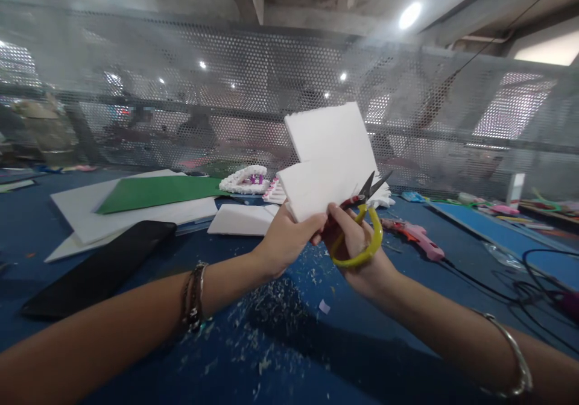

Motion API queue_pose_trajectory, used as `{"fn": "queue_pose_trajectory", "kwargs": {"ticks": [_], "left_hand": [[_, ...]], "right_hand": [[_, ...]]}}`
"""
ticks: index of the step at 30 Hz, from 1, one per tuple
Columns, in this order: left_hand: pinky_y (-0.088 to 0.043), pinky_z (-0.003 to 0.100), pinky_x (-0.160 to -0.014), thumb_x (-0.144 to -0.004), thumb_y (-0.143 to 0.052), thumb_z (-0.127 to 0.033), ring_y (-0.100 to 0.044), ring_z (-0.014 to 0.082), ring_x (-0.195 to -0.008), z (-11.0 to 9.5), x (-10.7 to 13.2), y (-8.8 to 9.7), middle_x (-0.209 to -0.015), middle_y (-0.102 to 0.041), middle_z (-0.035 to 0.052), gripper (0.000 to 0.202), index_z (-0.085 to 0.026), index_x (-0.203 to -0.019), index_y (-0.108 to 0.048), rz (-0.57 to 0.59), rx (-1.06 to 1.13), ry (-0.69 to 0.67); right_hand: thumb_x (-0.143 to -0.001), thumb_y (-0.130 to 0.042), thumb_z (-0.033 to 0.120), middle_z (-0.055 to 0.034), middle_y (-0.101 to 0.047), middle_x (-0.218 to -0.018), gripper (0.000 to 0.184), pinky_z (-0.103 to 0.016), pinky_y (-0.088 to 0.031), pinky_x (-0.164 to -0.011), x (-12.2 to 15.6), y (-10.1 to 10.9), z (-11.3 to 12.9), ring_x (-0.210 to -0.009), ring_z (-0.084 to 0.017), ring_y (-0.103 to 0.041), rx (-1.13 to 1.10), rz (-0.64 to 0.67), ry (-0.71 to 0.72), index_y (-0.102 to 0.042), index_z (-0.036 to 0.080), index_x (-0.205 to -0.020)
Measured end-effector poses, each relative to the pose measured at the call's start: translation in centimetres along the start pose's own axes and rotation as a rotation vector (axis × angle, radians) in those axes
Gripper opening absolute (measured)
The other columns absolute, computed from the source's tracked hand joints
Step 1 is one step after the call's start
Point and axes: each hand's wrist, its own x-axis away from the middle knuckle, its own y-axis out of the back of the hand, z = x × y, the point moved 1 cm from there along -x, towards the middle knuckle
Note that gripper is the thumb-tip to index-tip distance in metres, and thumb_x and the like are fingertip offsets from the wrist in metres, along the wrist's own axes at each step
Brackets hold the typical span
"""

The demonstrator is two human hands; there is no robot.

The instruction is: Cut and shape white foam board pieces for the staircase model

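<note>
My left hand [284, 240] pinches the lower edge of a white foam sheet [330, 152], holding it up above the blue table [136, 357]. My right hand [353, 248] grips yellow-handled scissors [364, 224], fingers through the loop. The dark blades are open and sit against the sheet's lower right edge. A stepped cut shows on the sheet's left side. White foam crumbs [271, 308] lie scattered on the table below both hands.
A black flat sheet [99, 269] lies at left, with white boards [136, 215] and a green sheet [158, 192] behind it. A foam wedge [242, 219], a small foam model [246, 180], a pink glue gun [418, 236] with black cables [525, 278], and a perforated metal screen [271, 91] stand beyond.
</note>
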Motion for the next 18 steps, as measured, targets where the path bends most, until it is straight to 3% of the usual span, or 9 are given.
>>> {"fn": "queue_pose_trajectory", "kwargs": {"ticks": [5,11,14,18], "left_hand": [[-0.030,0.020,-0.043,-0.065,-0.050,-0.012,-0.035,0.0056,-0.043,0.1,-0.2,0.3,-0.044,-0.040,-0.0038,0.015,-0.014,-0.051,-0.046,0.024,0.056,0.027],[-0.037,0.022,-0.047,-0.069,-0.050,-0.018,-0.042,0.0080,-0.045,-0.2,-0.4,0.5,-0.046,-0.046,-0.0018,0.012,-0.013,-0.059,-0.052,0.020,0.075,0.021],[-0.041,0.022,-0.047,-0.070,-0.051,-0.018,-0.046,0.0084,-0.045,-1.4,-1.4,1.2,-0.048,-0.050,-0.0018,0.009,-0.013,-0.063,-0.055,0.020,0.105,-0.064],[-0.042,0.018,-0.047,-0.068,-0.053,-0.012,-0.049,0.0067,-0.043,-3.9,-3.3,3.2,-0.051,-0.054,-0.0020,0.004,-0.013,-0.066,-0.055,-0.101,0.160,-0.161]], "right_hand": [[-0.071,-0.051,0.026,0.0022,-0.048,-0.052,0.016,-0.027,-0.037,-0.048,-0.1,0.3,-0.3,-0.045,-0.010,-0.043,0.047,0.112,0.051,-0.045,0.021,-0.057],[-0.073,-0.049,0.028,0.0024,-0.047,-0.058,0.012,-0.029,-0.040,-0.058,-0.4,0.3,0.1,-0.053,-0.011,-0.046,0.151,0.201,0.189,-0.044,0.023,-0.064],[-0.074,-0.046,0.036,0.0025,-0.046,-0.056,0.019,-0.029,-0.039,-0.055,-1.0,0.6,0.3,-0.052,-0.012,-0.046,0.340,0.282,0.225,-0.042,0.022,-0.061],[-0.075,-0.042,0.043,0.0032,-0.043,-0.051,0.028,-0.028,-0.035,-0.050,-2.2,1.6,0.2,-0.047,-0.011,-0.042,0.597,0.382,0.175,-0.042,0.020,-0.060]]}}
